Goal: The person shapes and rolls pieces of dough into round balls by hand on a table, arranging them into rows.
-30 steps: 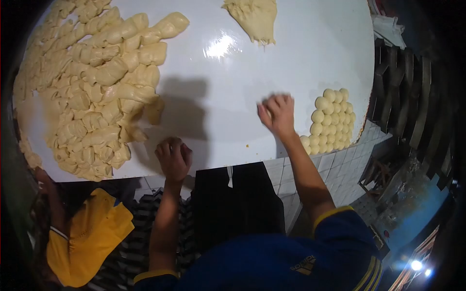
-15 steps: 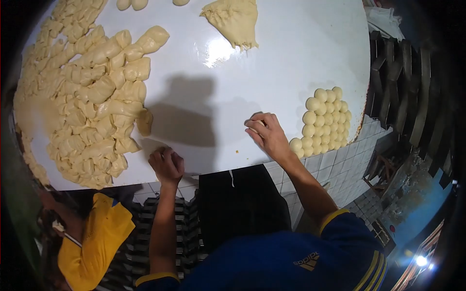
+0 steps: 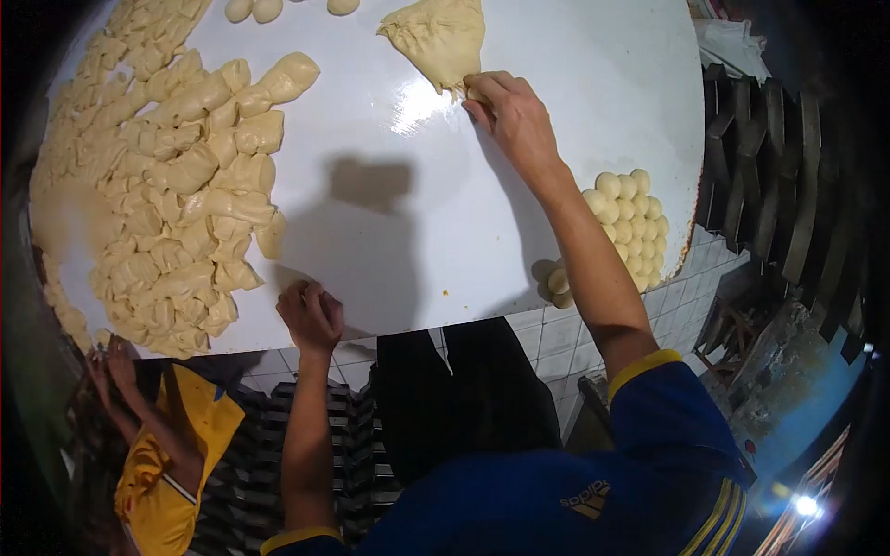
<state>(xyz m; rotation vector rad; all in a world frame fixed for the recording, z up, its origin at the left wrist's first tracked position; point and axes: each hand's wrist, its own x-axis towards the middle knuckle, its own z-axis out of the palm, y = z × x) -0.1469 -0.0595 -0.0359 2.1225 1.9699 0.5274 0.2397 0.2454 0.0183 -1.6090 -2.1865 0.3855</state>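
Note:
My right hand reaches over the white table, its fingers closed at the lower tip of a large flat piece of dough. A small pale dough lump shows between thumb and fingertips. My left hand rests curled at the table's near edge; whatever its fingers may hold is hidden. To the right, under and beyond my right forearm, lie tightly grouped dough balls, partly covered by the arm. A big heap of cut dough pieces spreads over the table's left side, a short way from my left hand.
A few more dough balls lie at the table's far side. Past the lower left edge stands another person in a yellow shirt, hands at the table rim. White cloth or plastic and dark slats are beyond the right edge.
My right hand has moved away from beside the dough balls up to the flat dough's tip. My left hand stays nearly in place. The other person's hands have come up to the table edge.

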